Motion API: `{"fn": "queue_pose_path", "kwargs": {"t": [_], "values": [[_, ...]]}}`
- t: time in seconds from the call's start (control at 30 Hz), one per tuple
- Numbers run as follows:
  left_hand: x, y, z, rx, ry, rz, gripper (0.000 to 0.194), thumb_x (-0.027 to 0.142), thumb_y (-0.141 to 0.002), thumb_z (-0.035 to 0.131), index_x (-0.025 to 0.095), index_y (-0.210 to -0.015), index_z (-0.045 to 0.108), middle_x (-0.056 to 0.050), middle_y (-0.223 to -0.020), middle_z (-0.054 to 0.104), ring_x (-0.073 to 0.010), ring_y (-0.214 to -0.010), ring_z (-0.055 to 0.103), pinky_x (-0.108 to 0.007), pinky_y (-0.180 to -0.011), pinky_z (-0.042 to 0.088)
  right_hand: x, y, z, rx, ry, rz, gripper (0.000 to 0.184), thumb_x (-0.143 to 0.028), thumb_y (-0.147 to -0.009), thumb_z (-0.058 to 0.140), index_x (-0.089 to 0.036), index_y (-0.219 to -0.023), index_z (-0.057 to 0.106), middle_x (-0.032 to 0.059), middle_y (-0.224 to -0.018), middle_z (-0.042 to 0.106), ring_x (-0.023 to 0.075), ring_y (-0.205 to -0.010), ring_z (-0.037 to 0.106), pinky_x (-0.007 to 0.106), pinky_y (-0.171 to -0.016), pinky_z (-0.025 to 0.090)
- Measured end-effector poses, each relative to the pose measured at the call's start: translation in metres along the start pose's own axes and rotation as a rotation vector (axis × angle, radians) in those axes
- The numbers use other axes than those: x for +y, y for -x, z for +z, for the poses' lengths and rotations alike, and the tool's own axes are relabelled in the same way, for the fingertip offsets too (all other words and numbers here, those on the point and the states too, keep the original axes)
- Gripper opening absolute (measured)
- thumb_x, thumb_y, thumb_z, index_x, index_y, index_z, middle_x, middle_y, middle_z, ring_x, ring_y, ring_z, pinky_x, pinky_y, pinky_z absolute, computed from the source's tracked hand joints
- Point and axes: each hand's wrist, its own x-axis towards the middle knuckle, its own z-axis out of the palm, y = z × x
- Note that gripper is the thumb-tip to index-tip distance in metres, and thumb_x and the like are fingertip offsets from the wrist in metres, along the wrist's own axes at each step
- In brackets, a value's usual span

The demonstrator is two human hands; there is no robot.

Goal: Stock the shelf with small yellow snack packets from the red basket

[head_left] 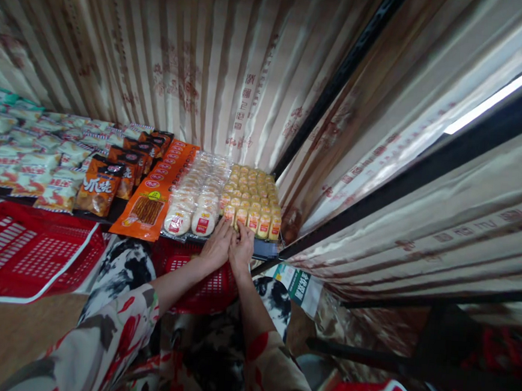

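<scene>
Both my hands are close together at the front of the shelf, against the front row of small yellow snack packets [253, 220]. The fingertips of my left hand [217, 244] press together on a packet near the left of that row. Beside it, my right hand [241, 249] has curled fingers around the same spot. The fingers partly cover the packet between them. Just left stand rows of round white cakes [204, 220] in clear wrappers with red labels. A flat orange snack bag [145, 207] lies beside the cakes.
Orange-and-black snack bags [100, 184] and many white snack bags [31, 171] fill the shelf to the left. Red baskets [22, 249] stand below. A black metal post [337, 81] rises at right, before patterned curtains [186, 51]. A green-and-white package [299, 288] lies lower right.
</scene>
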Motion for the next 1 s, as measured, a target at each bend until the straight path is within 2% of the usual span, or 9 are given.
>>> {"fn": "queue_pose_path", "kwargs": {"t": [0.23, 0.43, 0.67, 0.87, 1.0], "values": [[-0.005, -0.001, 0.000, 0.028, 0.122, 0.009, 0.043, 0.015, -0.086, 0.039, 0.005, -0.127, 0.044, -0.019, -0.139, 0.041, -0.0250, -0.138, 0.023, -0.045, -0.112, 0.029, -0.003, -0.001, 0.000, 0.015, 0.045, 0.005, 0.039, -0.024, -0.082, 0.043, -0.015, -0.115, 0.062, 0.0090, -0.099, 0.054, 0.0167, -0.085, 0.053, 0.028, -0.078, 0.045], [-0.007, 0.002, 0.010, 0.102, 0.160, -0.026, 0.045, 0.017, -0.087, 0.038, 0.009, -0.131, 0.039, -0.018, -0.143, 0.034, -0.0245, -0.138, 0.022, -0.047, -0.111, 0.031, -0.001, 0.000, 0.000, -0.002, 0.059, 0.006, 0.041, -0.024, -0.082, 0.042, -0.015, -0.117, 0.060, 0.0097, -0.101, 0.054, 0.0176, -0.088, 0.053, 0.029, -0.078, 0.045], [-0.005, 0.000, 0.004, 0.057, 0.113, -0.020, 0.040, 0.018, -0.088, 0.037, 0.005, -0.125, 0.045, -0.020, -0.143, 0.035, -0.0239, -0.139, 0.019, -0.045, -0.112, 0.027, -0.003, -0.001, 0.000, -0.006, 0.063, 0.014, 0.040, -0.025, -0.082, 0.043, -0.016, -0.117, 0.060, 0.0103, -0.103, 0.055, 0.0185, -0.092, 0.053, 0.029, -0.080, 0.045], [0.000, 0.006, 0.001, 0.052, 0.100, -0.004, 0.042, 0.019, -0.088, 0.038, 0.007, -0.129, 0.041, -0.019, -0.146, 0.030, -0.0220, -0.140, 0.014, -0.044, -0.113, 0.026, -0.003, 0.001, -0.001, -0.009, 0.035, 0.024, 0.041, -0.028, -0.083, 0.044, -0.016, -0.119, 0.058, 0.0108, -0.108, 0.056, 0.0179, -0.089, 0.055, 0.030, -0.079, 0.046], [0.005, 0.008, -0.003, 0.052, 0.094, 0.011, 0.040, 0.016, -0.088, 0.038, 0.007, -0.126, 0.045, -0.019, -0.145, 0.032, -0.0228, -0.140, 0.015, -0.045, -0.112, 0.028, -0.002, 0.003, -0.002, 0.032, -0.008, 0.006, 0.039, -0.027, -0.082, 0.044, -0.015, -0.115, 0.060, 0.0103, -0.106, 0.058, 0.0174, -0.091, 0.055, 0.029, -0.080, 0.046]]}}
